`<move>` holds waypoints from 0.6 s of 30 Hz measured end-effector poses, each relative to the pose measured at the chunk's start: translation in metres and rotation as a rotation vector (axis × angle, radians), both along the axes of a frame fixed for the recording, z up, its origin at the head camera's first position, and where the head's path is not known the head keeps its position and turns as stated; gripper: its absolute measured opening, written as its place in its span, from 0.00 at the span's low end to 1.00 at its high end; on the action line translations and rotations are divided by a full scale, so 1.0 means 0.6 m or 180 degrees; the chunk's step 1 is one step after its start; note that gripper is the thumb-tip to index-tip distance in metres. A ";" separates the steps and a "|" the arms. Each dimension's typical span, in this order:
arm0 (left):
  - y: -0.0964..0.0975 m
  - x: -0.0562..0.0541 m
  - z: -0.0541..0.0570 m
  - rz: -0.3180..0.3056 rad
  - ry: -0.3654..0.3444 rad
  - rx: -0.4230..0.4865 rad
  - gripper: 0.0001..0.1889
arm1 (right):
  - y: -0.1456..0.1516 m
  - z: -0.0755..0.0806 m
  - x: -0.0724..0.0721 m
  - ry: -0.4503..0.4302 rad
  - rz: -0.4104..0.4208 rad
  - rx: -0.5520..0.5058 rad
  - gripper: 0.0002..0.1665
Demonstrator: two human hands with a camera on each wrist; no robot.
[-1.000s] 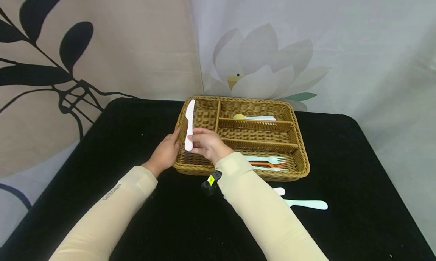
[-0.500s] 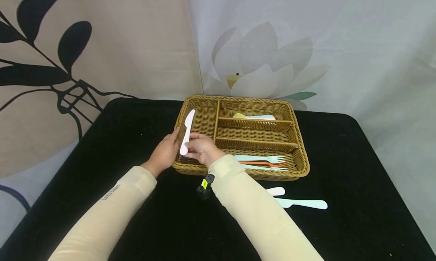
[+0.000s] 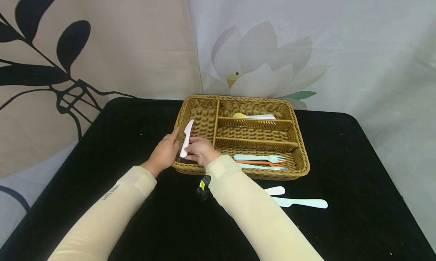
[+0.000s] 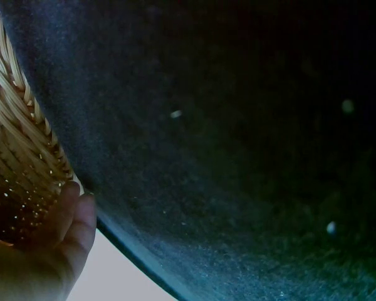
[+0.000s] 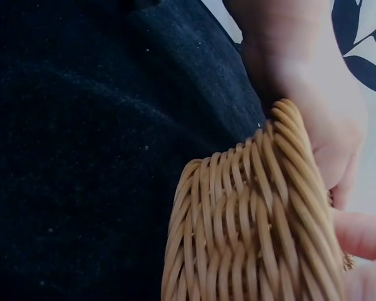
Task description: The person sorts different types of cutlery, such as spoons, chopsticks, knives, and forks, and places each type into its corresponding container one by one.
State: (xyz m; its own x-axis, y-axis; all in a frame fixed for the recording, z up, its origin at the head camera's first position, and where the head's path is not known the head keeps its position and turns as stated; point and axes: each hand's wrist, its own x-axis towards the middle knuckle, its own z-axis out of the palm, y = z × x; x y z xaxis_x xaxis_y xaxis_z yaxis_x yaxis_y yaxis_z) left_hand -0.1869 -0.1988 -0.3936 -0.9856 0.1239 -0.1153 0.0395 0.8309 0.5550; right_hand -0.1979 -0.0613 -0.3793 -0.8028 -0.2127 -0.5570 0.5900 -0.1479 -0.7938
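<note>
My right hand (image 3: 201,152) pinches the handle end of a white plastic knife (image 3: 187,138) inside the long left compartment of a wicker basket (image 3: 302,155). The blade points away toward the back. Against the basket's left outer wall rests my left hand (image 3: 164,153), its fingers extended along the weave. In the left wrist view those fingers (image 4: 75,229) lie on the woven side (image 4: 15,113). The right wrist view shows the near corner of the basket (image 5: 257,219), which hides most of the right hand; only some fingers (image 5: 363,235) show past its rim.
Mint and orange forks (image 3: 260,163) lie in the basket's front right compartment. A yellow spoon (image 3: 239,115) and pale handles sit in the back one. Two more pieces, a mint knife (image 3: 308,203) and a white handle (image 3: 276,191), lie on the black tablecloth (image 3: 357,230) beside the right sleeve.
My right hand has moved slightly left and toward me, lowering the white knife into the left compartment. The left hand stays at the basket's side.
</note>
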 end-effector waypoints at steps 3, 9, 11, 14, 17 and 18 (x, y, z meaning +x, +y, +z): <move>0.000 0.000 -0.001 -0.0001 -0.0015 -0.0002 0.29 | -0.001 0.001 0.000 0.0002 0.0024 0.0075 0.32; 0.001 0.000 -0.002 -0.0025 0.0028 -0.0037 0.29 | 0.000 0.001 0.002 0.0055 -0.0006 0.0167 0.32; 0.001 0.000 -0.002 -0.0028 0.0026 -0.0039 0.29 | 0.000 0.002 0.005 0.0100 -0.0016 0.0192 0.32; 0.000 0.000 -0.001 -0.0008 -0.0019 -0.0017 0.29 | 0.003 0.008 0.009 0.0185 0.0017 0.0270 0.33; -0.001 -0.001 -0.001 0.0004 -0.0054 -0.0002 0.29 | 0.008 0.019 0.014 0.0317 0.0110 0.0284 0.31; -0.001 -0.001 -0.001 0.0012 -0.0070 0.0002 0.29 | 0.011 0.023 0.016 0.0382 0.0167 0.0304 0.30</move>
State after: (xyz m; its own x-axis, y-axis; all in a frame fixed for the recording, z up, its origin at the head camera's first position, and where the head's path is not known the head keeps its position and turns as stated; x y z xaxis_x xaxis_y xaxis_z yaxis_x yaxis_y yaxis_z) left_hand -0.1873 -0.1995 -0.3942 -0.9832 0.1204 -0.1370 0.0242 0.8307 0.5562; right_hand -0.1884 -0.0546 -0.3655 -0.8539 -0.2067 -0.4776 0.4951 -0.0397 -0.8680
